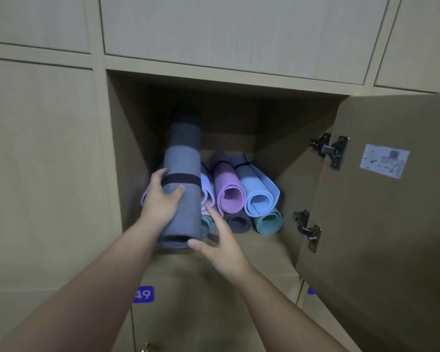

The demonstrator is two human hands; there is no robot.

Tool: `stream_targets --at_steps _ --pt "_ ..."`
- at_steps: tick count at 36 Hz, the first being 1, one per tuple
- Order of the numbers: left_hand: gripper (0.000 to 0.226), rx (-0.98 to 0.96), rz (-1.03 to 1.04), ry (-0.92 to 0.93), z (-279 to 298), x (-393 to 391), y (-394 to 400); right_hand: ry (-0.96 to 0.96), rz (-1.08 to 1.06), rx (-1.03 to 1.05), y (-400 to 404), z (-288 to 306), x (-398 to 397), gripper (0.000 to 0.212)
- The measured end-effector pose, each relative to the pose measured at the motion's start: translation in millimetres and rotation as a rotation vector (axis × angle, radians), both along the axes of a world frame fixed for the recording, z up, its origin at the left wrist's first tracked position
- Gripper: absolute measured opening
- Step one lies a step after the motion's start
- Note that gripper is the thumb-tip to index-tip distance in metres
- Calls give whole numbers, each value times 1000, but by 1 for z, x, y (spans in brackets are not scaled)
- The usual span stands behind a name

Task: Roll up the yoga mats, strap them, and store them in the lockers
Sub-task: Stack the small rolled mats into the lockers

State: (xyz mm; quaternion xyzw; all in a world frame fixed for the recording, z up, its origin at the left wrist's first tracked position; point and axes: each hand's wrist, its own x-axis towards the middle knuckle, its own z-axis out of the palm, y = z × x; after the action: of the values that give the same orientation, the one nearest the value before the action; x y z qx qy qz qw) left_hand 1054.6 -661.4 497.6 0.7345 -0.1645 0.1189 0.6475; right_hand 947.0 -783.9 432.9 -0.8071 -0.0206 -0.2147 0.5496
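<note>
Gray rolled mat (182, 189), bound by a black strap (179, 179), points end-first into the open locker (239, 97), its far end up inside the compartment and its near end at the locker's front edge. It rides on the left side of the stack of rolled mats already stored there: a pink one (228, 189) and a light blue one (258, 191) just to its right, with a teal one (268, 222) and a dark one (238, 222) beneath those.

My left hand (160, 199) curls round the roll just below the strap, thumb on top, fingers wrapped over its left flank. My right hand (216, 240) is spread, fingers straight, thumb tip touching the roll's near end and fingertips reaching along its right side; it clamps nothing.

I judge the step in hand to be sliding this mat home. To do it well, I should lower the far end so the roll lies level on the stack, steer with my left hand, and push from the near end with my right palm flat against the spiral so the layers do not telescope. It should nestle against the locker's left wall, far enough back that the open door (379, 199), swung out on the locker's right, can close.
</note>
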Motion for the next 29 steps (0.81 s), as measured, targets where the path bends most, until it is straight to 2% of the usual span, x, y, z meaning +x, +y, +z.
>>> stream_targets --at_steps 3,6,10,14,17,24,29 --pt "46 -31 3 1 -6 1 8 -16 -24 20 10 -3 7 69" --pt "33 23 -18 -83 -11 -1 20 -26 -9 -76 17 -4 10 59" --pt "27 92 -47 -238 -9 -19 31 -59 -31 -124 24 7 14 52" --pt "16 133 19 -445 -6 -40 38 -78 -66 -159 25 32 22 50" --pt "30 237 36 -515 -7 -44 38 -55 -77 -137 25 45 30 50" --pt "75 671 227 -639 -34 -32 31 -58 -83 -74 20 39 36 41" --pt "98 767 354 -758 -33 -20 24 18 -174 -95 -7 15 39 40"
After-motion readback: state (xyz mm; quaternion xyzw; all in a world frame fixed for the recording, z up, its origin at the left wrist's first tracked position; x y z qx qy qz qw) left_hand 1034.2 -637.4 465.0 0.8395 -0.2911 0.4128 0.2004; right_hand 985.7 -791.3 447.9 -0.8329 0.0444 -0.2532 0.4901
